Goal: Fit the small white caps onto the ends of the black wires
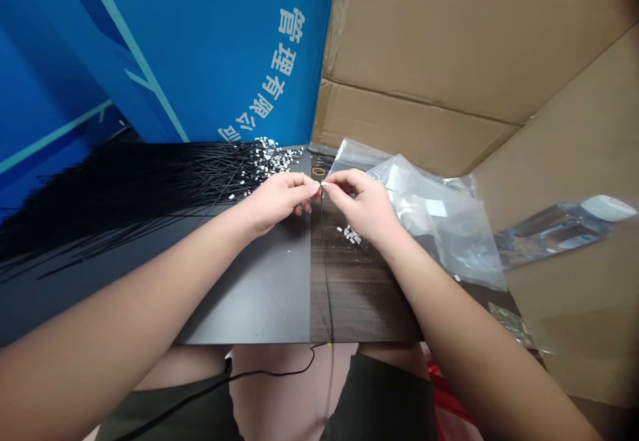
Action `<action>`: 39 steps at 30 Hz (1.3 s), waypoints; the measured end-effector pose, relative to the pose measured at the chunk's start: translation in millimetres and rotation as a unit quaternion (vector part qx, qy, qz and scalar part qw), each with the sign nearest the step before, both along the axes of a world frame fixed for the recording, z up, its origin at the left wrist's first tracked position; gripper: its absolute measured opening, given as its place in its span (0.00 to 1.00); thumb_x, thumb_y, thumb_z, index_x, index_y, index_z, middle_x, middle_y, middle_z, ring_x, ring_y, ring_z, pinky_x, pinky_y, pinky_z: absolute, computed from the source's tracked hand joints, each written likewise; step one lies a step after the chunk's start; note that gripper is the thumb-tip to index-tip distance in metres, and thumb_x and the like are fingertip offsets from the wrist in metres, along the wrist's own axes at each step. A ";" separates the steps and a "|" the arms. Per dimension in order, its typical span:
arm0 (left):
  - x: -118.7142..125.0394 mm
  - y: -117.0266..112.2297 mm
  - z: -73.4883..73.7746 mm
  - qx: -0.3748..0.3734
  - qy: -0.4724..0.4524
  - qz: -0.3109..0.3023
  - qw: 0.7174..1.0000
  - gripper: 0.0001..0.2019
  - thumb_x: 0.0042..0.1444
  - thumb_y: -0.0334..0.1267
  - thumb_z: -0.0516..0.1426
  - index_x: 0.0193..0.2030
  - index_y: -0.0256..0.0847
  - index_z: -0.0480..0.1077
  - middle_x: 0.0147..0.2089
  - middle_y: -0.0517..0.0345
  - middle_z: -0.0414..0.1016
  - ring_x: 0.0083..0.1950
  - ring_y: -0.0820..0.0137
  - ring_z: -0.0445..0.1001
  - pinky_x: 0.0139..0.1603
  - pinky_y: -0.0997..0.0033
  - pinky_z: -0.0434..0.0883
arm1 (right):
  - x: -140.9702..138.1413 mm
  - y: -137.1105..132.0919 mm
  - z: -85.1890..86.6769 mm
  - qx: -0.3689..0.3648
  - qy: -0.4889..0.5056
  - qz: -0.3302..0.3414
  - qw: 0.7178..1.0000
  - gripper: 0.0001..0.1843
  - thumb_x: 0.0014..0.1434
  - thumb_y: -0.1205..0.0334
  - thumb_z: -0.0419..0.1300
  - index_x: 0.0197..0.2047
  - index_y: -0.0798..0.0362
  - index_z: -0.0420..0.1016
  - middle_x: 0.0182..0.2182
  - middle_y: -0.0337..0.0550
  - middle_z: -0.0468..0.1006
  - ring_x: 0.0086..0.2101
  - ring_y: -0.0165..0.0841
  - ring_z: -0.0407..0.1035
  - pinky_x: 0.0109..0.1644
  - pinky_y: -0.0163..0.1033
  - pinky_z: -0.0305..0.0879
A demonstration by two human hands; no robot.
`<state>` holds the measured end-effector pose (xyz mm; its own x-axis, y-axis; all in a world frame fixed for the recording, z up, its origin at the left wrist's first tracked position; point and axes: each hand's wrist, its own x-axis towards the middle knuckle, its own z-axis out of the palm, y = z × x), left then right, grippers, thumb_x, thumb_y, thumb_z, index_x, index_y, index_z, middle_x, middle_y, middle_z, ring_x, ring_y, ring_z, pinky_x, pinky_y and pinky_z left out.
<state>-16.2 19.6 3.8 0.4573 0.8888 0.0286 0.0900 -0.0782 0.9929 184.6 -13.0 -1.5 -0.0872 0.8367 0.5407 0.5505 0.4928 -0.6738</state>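
My left hand (284, 198) and my right hand (367, 205) meet above the middle of the table, fingertips almost touching. Thumb and forefinger of the left are closed at the upper end of a thin black wire (327, 281), which hangs down past the table's front edge. A small white connector (324, 183) shows between the pinched fingertips of the right, at the wire's end. Whether the wire sits inside it is too small to tell. Loose white connector pieces (351, 235) lie in a little heap below my right hand.
A large bundle of black wires (140, 178) with white ends (272, 158) spreads across the left. At right lie clear plastic bags (449, 235) and a plastic bottle (554, 228). A yellow ring (318, 171) sits behind my hands. Blue panel (210, 42) and cardboard (424, 42) stand behind.
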 end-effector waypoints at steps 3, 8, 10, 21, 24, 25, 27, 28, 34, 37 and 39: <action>2.0 -2.2 0.4 0.009 0.014 -0.006 1.000 0.12 0.57 0.47 0.66 0.34 0.38 0.78 0.27 0.58 0.73 0.29 0.73 0.67 0.32 0.70 0.62 | -0.1 0.8 -1.5 0.003 0.026 0.003 1.000 0.05 0.65 0.61 0.66 0.39 0.49 0.83 0.37 0.40 0.84 0.35 0.33 0.75 0.43 0.42 0.71; 3.5 -3.2 1.1 0.023 -0.002 0.013 1.000 0.10 0.55 0.43 0.66 0.34 0.38 0.79 0.28 0.59 0.74 0.30 0.73 0.69 0.34 0.69 0.64 | -0.8 0.2 -2.0 0.005 0.036 0.005 0.999 0.05 0.65 0.60 0.65 0.39 0.49 0.83 0.38 0.40 0.85 0.36 0.33 0.76 0.44 0.43 0.72; 3.6 -3.0 1.4 0.035 -0.006 0.018 0.999 0.10 0.55 0.43 0.66 0.33 0.38 0.79 0.29 0.59 0.75 0.30 0.73 0.69 0.35 0.69 0.65 | -1.0 -0.2 -2.1 0.002 0.034 0.002 0.999 0.05 0.65 0.60 0.65 0.39 0.48 0.83 0.38 0.40 0.85 0.37 0.34 0.76 0.44 0.43 0.72; 4.0 -4.7 3.9 0.049 -0.007 0.026 0.998 0.10 0.54 0.44 0.66 0.32 0.38 0.78 0.28 0.60 0.74 0.30 0.73 0.69 0.36 0.68 0.65 | -2.9 -2.7 -1.0 0.003 0.037 0.001 0.999 0.05 0.66 0.59 0.65 0.39 0.49 0.83 0.39 0.41 0.86 0.37 0.34 0.76 0.45 0.43 0.72; 3.5 -4.5 3.7 0.049 -0.007 0.023 0.999 0.10 0.54 0.44 0.66 0.32 0.38 0.78 0.28 0.60 0.74 0.30 0.73 0.69 0.36 0.68 0.65 | -3.1 -2.4 -1.4 0.002 0.032 -0.002 0.999 0.05 0.66 0.59 0.65 0.40 0.49 0.83 0.39 0.41 0.86 0.37 0.33 0.76 0.45 0.43 0.72; 3.4 -4.5 3.8 0.048 -0.007 0.021 0.999 0.10 0.55 0.44 0.66 0.32 0.38 0.78 0.28 0.60 0.74 0.30 0.73 0.69 0.36 0.68 0.65 | -3.1 -2.3 -1.6 0.003 0.031 -0.003 1.000 0.05 0.66 0.59 0.65 0.40 0.49 0.83 0.39 0.41 0.86 0.37 0.33 0.76 0.45 0.43 0.72; 3.2 -4.7 4.0 0.045 -0.007 0.018 0.999 0.11 0.55 0.44 0.66 0.31 0.38 0.78 0.27 0.61 0.73 0.30 0.73 0.68 0.36 0.68 0.65 | -3.0 -2.1 -1.7 0.005 0.030 -0.004 1.000 0.05 0.66 0.59 0.65 0.40 0.48 0.84 0.39 0.40 0.85 0.37 0.33 0.76 0.45 0.43 0.72; 3.1 -4.8 4.0 0.044 -0.008 0.017 0.999 0.11 0.55 0.44 0.66 0.31 0.38 0.78 0.27 0.61 0.73 0.30 0.74 0.68 0.36 0.68 0.65 | -3.0 -2.2 -1.6 0.007 0.031 -0.003 0.999 0.05 0.66 0.60 0.65 0.40 0.48 0.84 0.39 0.40 0.85 0.37 0.33 0.76 0.45 0.43 0.72; 3.4 -3.6 2.8 0.041 -0.008 0.020 0.999 0.10 0.55 0.44 0.66 0.32 0.39 0.78 0.28 0.60 0.74 0.30 0.73 0.69 0.36 0.68 0.65 | -3.1 -3.3 -1.3 0.005 0.030 -0.007 1.000 0.05 0.66 0.59 0.65 0.40 0.48 0.84 0.39 0.41 0.85 0.37 0.34 0.76 0.45 0.44 0.72; 3.4 -2.9 2.4 0.043 -0.002 0.024 0.999 0.09 0.54 0.42 0.65 0.32 0.39 0.78 0.29 0.60 0.74 0.30 0.73 0.69 0.36 0.68 0.65 | -3.4 -3.5 -1.8 0.006 0.026 -0.009 1.000 0.05 0.66 0.59 0.65 0.40 0.48 0.83 0.39 0.41 0.85 0.37 0.34 0.76 0.45 0.44 0.72; 3.5 -2.9 2.5 0.046 -0.001 0.029 0.999 0.08 0.53 0.41 0.64 0.31 0.39 0.78 0.29 0.59 0.75 0.30 0.73 0.69 0.36 0.68 0.66 | -3.7 -3.4 -2.1 0.006 0.024 -0.009 1.000 0.05 0.66 0.60 0.65 0.39 0.48 0.83 0.39 0.41 0.85 0.37 0.34 0.76 0.45 0.43 0.72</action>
